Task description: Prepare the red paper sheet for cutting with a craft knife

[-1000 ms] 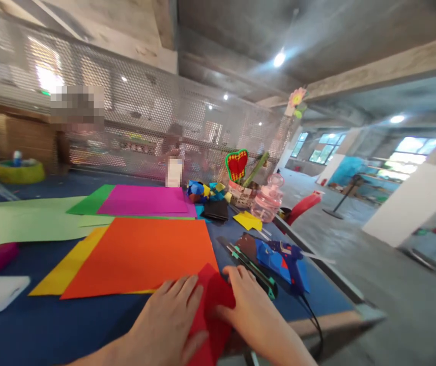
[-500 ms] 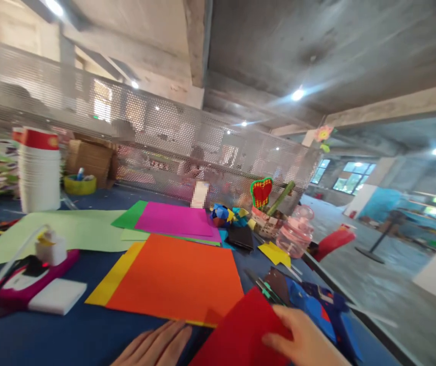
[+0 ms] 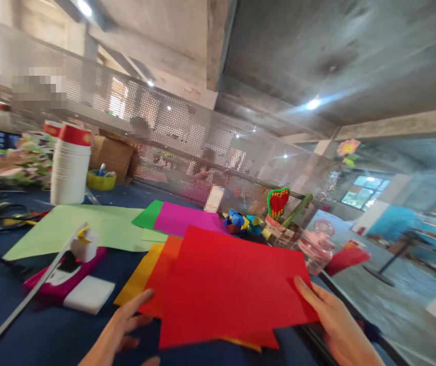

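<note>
A red paper sheet [image 3: 233, 290] is pinched at its right edge by my right hand [image 3: 332, 315], thumb on top and fingers beneath. It is held over an orange sheet [image 3: 160, 279] and a yellow sheet [image 3: 134, 279], covering most of both. My left hand [image 3: 122, 325] has its fingers apart near the left edge of the orange sheet, with nothing held; whether a fingertip touches the paper is unclear. Behind the red sheet lie a magenta sheet [image 3: 187, 218], a green sheet [image 3: 149, 214] and a pale green sheet [image 3: 99, 229].
At left are a magenta power strip [image 3: 42, 282] with a cable and white box [image 3: 90, 295]. Farther back stand stacked paper cups [image 3: 70, 173] and a yellow-green tape roll [image 3: 101, 180]. At right are a pink jar [image 3: 317, 249] and a basket [image 3: 279, 229]. A perforated screen [image 3: 179, 137] edges the table.
My right hand has swung the red sheet up and left over the orange and yellow sheets. My left hand has lifted off the table and spread its fingers. The view has shifted slightly.
</note>
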Tool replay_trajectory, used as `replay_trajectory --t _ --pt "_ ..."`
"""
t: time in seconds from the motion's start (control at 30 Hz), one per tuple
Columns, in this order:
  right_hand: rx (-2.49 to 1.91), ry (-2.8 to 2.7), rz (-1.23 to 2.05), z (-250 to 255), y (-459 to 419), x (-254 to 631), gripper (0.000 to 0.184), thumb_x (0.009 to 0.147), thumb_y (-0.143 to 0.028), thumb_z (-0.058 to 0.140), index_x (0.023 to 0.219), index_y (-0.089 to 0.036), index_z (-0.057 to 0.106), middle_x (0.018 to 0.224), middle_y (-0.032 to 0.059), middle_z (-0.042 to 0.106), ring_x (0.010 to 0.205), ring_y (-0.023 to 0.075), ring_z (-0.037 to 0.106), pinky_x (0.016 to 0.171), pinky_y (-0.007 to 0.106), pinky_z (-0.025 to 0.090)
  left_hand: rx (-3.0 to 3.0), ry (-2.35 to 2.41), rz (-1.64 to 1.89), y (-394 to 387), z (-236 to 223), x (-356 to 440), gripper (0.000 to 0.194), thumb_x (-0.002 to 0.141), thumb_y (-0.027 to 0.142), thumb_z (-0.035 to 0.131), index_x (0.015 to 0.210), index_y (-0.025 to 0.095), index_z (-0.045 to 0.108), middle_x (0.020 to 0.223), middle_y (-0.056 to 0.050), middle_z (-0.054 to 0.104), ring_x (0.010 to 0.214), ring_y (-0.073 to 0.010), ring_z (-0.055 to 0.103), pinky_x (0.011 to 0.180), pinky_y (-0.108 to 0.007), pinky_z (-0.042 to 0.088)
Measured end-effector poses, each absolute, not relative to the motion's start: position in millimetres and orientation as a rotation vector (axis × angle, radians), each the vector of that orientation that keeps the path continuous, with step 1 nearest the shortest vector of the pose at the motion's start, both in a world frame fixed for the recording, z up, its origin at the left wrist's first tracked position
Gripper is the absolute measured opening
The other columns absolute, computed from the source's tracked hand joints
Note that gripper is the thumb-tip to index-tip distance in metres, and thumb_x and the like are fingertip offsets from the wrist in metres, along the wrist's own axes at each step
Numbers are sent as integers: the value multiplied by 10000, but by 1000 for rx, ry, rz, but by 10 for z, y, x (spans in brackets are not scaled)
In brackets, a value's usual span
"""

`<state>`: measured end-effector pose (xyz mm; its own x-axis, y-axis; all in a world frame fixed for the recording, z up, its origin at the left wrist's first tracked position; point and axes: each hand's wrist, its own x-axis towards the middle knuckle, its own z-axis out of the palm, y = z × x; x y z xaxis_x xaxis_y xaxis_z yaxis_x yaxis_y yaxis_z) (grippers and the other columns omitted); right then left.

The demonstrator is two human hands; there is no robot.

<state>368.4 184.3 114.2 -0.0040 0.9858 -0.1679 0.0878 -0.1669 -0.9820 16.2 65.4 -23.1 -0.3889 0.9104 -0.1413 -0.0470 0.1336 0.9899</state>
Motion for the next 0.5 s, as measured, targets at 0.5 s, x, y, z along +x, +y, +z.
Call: replay_trajectory --t 0.5 --pt "-1400 -1540 1361 875 1791 3054 416 836 -606 653 974 -215 677 850 39 757 681 183 688 544 254 460 1178 1537 1574 575 -227 119 672 967 613 363 1535 324 149 1236 -66 699 1018 -289 722 812 -443 655"
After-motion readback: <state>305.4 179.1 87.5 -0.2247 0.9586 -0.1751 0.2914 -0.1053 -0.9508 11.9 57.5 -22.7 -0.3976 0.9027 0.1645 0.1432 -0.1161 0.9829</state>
